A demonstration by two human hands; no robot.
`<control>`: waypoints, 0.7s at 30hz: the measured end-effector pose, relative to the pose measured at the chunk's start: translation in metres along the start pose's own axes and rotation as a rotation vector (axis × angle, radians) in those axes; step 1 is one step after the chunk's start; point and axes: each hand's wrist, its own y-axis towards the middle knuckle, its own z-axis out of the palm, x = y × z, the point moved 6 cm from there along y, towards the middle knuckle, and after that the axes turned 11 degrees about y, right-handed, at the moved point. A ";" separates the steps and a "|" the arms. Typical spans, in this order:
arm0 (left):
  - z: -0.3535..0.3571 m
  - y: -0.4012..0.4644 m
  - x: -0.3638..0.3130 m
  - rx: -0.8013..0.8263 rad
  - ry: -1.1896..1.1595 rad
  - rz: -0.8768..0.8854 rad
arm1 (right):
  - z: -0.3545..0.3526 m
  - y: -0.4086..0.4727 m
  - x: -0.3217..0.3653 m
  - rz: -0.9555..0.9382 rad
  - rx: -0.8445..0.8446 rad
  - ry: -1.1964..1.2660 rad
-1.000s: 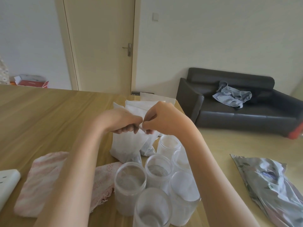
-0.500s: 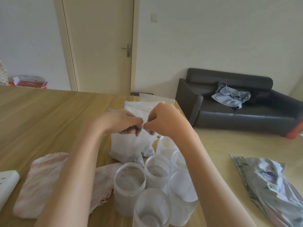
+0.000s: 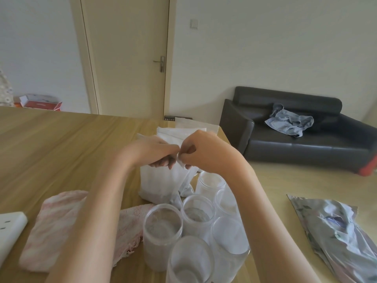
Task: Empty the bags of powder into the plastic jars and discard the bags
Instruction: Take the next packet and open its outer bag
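A translucent white bag of powder point(image 3: 157, 184) stands upright on the wooden table point(image 3: 61, 144). My left hand point(image 3: 153, 152) and my right hand point(image 3: 202, 152) both pinch its top edge, fingertips close together. More white bags point(image 3: 183, 131) lie behind it. Several clear plastic jars cluster in front: one near left point(image 3: 162, 235), one behind it point(image 3: 197, 213), one at the front point(image 3: 189, 262), one on the right point(image 3: 230, 237) and one at the back point(image 3: 210, 180). All stand open; their contents are hard to tell.
A pink cloth point(image 3: 55, 227) lies on the table at the left, beside a white power strip point(image 3: 10, 229). A crumpled patterned foil bag point(image 3: 336, 231) lies on the floor to the right. A dark sofa point(image 3: 306, 139) with a grey garment stands beyond the table's right edge.
Both hands have stayed on the bag's top edge, shifting only slightly as they work at it. The bag and jars have not moved.
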 end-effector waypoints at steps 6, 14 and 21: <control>0.000 0.005 -0.003 -0.059 -0.054 -0.033 | -0.006 -0.001 0.004 -0.026 -0.119 -0.018; -0.003 0.006 -0.009 -0.205 0.063 -0.010 | -0.009 0.000 -0.001 0.016 -0.142 -0.010; -0.003 -0.003 -0.010 -0.146 0.096 0.017 | -0.018 0.003 -0.014 0.108 -0.252 -0.018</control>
